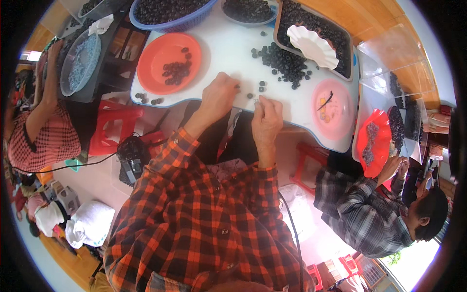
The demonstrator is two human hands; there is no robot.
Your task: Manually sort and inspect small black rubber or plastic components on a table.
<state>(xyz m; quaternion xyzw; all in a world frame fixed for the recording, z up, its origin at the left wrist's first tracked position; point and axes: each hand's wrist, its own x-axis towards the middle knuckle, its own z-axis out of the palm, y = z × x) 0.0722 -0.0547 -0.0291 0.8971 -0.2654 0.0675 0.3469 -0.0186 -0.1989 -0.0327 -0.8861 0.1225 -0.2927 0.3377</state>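
My left hand [219,95] is closed in a pinch above the front edge of the white table [219,58]. A small black round piece [237,86] shows at its fingertips. To its right, my right hand [268,117] also has thumb and forefinger pressed together at the edge; what they hold is too small to make out. Just beyond it lie a few loose black pieces [261,89]. Farther back spreads a pile of the same black pieces [284,61]. Left of my hands, an orange bowl [151,63] has several black pieces inside.
A pink bowl [340,117] with a dark strip stands at the right. At the back are a blue basket [192,22] of black pieces and a tray [348,53] with a white fluted dish [311,46]. Co-workers sit left and right, one beside a red dish [374,146].
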